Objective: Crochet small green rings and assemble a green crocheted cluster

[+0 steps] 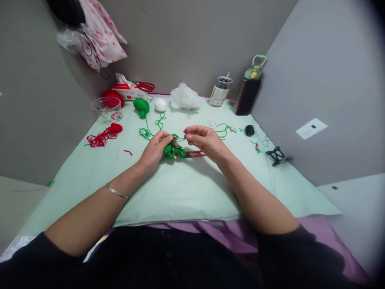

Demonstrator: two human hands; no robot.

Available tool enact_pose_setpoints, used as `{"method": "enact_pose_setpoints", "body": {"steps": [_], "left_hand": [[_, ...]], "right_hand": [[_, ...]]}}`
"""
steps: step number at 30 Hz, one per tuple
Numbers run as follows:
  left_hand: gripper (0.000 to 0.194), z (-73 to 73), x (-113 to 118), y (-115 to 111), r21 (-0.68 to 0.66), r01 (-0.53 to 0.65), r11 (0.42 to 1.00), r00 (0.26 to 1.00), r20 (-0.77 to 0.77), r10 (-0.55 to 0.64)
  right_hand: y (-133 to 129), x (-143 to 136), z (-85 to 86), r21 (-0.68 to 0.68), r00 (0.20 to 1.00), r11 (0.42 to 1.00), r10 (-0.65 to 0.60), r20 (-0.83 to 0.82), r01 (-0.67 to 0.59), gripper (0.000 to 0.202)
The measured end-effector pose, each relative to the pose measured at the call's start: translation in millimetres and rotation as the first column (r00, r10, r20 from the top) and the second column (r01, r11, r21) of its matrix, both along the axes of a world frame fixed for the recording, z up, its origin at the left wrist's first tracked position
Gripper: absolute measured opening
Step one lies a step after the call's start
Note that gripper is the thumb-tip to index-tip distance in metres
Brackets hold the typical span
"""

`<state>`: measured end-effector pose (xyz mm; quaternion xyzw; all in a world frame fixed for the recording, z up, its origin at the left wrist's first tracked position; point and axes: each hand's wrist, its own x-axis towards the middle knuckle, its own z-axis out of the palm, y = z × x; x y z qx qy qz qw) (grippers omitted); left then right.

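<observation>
My left hand (156, 147) is closed on a small green crocheted piece (174, 151) with red and white spots, holding it by its upper left side. A green yarn strand (181, 139) runs from the piece to my right hand (202, 139), whose thumb and forefinger are pinched together on it. Whether a needle is also in that pinch is too small to tell. Red-handled thread snips (195, 153) lie on the cloth beside the piece, partly hidden by my right hand. More green yarn trails behind my left hand to a green yarn ball (141, 105).
White stuffing (185, 97), a white yarn ball (160, 105), a tissue box (129, 91) with red scissors (145, 86) and a clear tub (106, 110) stand behind. Red yarn (104, 135) lies left. Rightward are a pen jar (220, 93), phone (248, 97), black thread spool (249, 130) and black stand (277, 155).
</observation>
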<state>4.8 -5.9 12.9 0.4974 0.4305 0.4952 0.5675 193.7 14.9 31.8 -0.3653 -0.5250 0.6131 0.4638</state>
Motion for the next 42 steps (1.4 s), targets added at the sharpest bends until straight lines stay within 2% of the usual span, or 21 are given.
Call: {"method": "enact_pose_setpoints", "body": {"steps": [2,5,9,14,19,23,24,26,29,31,33,37,42], "left_hand": [[0.02,0.3,-0.3,-0.7,-0.007,0.016,1.0,1.0,0.012,-0.016],[0.022,-0.3,0.1,-1.3,-0.006,0.037,0.999,0.999,0.015,-0.037],[0.023,-2.5,0.5,-0.9,0.009,0.035,0.999,0.999,0.013,-0.035],[0.025,-5.0,0.2,-0.2,0.061,0.022,0.998,1.0,-0.017,-0.021],[0.023,-8.2,-0.8,0.2,0.108,0.007,0.994,0.998,-0.069,0.0],[0.023,-10.2,-1.0,0.2,0.119,0.011,0.993,0.995,-0.099,0.0],[0.023,-10.3,-1.0,0.2,0.122,0.013,0.993,0.994,-0.106,0.0],[0.023,-9.6,-0.8,0.0,0.13,0.017,0.991,0.993,-0.114,-0.002],[0.023,-7.0,0.1,-0.3,0.138,0.029,0.99,0.993,-0.114,-0.013],[0.022,-5.4,0.8,-0.3,0.135,0.038,0.99,0.994,-0.108,-0.024],[0.023,-4.9,1.0,0.1,0.129,0.044,0.991,0.994,-0.102,-0.031],[0.023,-6.4,-0.6,1.6,0.126,0.025,0.992,0.995,-0.099,-0.013],[0.022,-7.9,-2.5,2.2,0.148,0.006,0.989,0.992,-0.123,0.013]], "right_hand": [[2.2,1.1,0.3,-0.031,0.994,0.999,-0.047,-0.097,0.045,0.033],[1.5,1.1,1.1,0.007,0.993,0.999,-0.045,-0.108,0.046,0.031],[-4.1,-4.4,0.3,0.16,0.995,0.984,-0.083,0.052,0.073,0.024],[-9.7,-12.2,-6.6,0.312,0.938,0.947,-0.174,0.3,0.076,0.012],[-11.3,-13.3,-11.6,0.472,0.86,0.881,-0.257,0.442,0.02,0.006],[-13.6,-15.1,-9.0,0.584,0.78,0.81,-0.333,0.53,-0.051,0.005],[-14.4,-15.5,-7.8,0.587,0.771,0.807,-0.335,0.542,-0.063,0.007],[-15.5,-15.6,-5.4,0.536,0.797,0.841,-0.277,0.537,-0.069,0.006],[-14.8,-12.4,-2.8,0.366,0.897,0.925,-0.075,0.435,-0.1,0.004],[-13.2,-9.5,-1.8,0.275,0.929,0.949,0.043,0.367,-0.153,0.009],[-11.7,-7.7,-0.8,0.221,0.935,0.958,0.101,0.34,-0.184,0.014],[-11.5,-9.3,1.9,0.163,0.938,0.978,0.071,0.339,-0.133,0.023],[-12.3,-12.5,0.4,0.189,0.918,0.981,-0.048,0.393,-0.03,0.026]]}}
